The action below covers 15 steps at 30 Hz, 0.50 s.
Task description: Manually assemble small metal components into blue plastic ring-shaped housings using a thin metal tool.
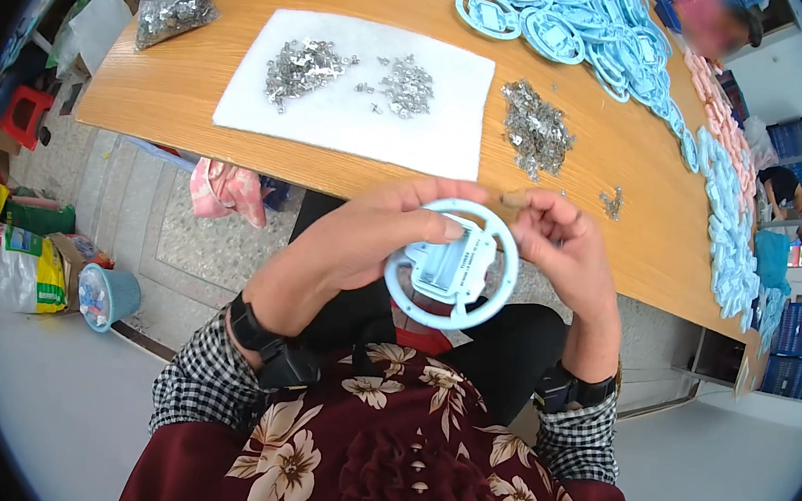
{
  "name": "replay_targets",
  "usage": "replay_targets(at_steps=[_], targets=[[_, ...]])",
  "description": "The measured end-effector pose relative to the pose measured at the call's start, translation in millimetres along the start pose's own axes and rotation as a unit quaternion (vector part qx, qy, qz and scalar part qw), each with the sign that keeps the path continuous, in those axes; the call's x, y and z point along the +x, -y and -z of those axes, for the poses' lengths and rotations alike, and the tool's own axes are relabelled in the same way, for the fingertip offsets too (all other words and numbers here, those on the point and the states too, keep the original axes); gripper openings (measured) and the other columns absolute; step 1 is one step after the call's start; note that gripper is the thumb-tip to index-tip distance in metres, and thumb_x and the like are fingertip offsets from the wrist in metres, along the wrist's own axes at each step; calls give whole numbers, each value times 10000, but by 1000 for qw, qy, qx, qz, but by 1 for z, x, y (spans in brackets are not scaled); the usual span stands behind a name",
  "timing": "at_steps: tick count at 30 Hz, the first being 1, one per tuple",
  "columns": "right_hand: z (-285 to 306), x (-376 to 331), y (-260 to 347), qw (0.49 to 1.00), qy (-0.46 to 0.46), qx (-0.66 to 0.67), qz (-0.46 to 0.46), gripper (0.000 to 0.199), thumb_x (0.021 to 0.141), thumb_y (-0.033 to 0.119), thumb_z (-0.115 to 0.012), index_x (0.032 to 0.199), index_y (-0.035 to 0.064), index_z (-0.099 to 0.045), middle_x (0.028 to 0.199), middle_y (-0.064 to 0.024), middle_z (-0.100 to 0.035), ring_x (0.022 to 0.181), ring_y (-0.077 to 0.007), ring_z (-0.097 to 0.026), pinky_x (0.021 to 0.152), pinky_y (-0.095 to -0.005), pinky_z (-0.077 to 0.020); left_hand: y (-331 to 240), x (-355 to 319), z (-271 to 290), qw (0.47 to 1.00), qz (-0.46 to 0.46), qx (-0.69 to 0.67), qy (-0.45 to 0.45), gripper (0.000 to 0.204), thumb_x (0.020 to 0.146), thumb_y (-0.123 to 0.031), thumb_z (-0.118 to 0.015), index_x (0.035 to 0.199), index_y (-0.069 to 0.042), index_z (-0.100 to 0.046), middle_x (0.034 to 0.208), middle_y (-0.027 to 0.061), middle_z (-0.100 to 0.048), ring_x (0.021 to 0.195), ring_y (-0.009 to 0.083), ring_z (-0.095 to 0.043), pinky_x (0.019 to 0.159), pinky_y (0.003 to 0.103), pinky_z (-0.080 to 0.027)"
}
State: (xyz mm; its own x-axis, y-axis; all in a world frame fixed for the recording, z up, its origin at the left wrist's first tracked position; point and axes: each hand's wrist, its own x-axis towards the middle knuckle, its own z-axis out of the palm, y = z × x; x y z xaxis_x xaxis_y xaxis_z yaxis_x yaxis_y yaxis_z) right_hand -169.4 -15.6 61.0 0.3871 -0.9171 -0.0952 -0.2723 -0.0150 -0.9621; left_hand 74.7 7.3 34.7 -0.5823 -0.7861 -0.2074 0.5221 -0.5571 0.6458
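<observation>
My left hand [350, 231] grips a light blue plastic toy steering wheel [468, 274] by its upper left side, the thumb lying over the rectangular battery recess in its hub. The wheel is tilted toward me in front of the table edge. Close to its upper right rim is my right hand [569, 257], with thumb and fingers pinched together; anything between them is too small to make out. Just beyond lie small metal pieces: a pile on bare wood [535, 128] and two piles [307, 70] [407, 87] on a white foam sheet [353, 142].
Blue steering wheels [577, 21] are heaped at the far right, beside rows of pale blue parts [727, 224] and pink parts [724, 103]. A bag of metal pieces [177, 18] lies at the far left of the wooden table [615, 233]. A blue bin [109, 300] stands on the floor.
</observation>
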Motion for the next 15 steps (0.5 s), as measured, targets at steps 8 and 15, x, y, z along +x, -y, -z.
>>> replay_targets(at_steps=[8, 15], targets=[[-49, 96, 15, 930, -67, -352, 80, 175, 889, 146, -648, 1026, 52, -701, 927, -107, -664, 842, -257, -635, 740, -357, -492, -24, -11, 31, 981, -97, 134, -106, 334, 933, -85, -574, 1260, -20, -560, 996, 59, -692, 859, 93, -664, 736, 250, -552], [-60, 136, 7, 912, -25, -385, 140, 145, 856, 101, -663, 990, 62, -703, 891, -165, -665, 823, -335, -660, 729, -368, -530, -38, 14, 44, 950, -159, 254, -86, 218, 974, -65, -504, 1159, -20, -611, 961, 14, -671, 841, 58, -631, 753, 221, -524]])
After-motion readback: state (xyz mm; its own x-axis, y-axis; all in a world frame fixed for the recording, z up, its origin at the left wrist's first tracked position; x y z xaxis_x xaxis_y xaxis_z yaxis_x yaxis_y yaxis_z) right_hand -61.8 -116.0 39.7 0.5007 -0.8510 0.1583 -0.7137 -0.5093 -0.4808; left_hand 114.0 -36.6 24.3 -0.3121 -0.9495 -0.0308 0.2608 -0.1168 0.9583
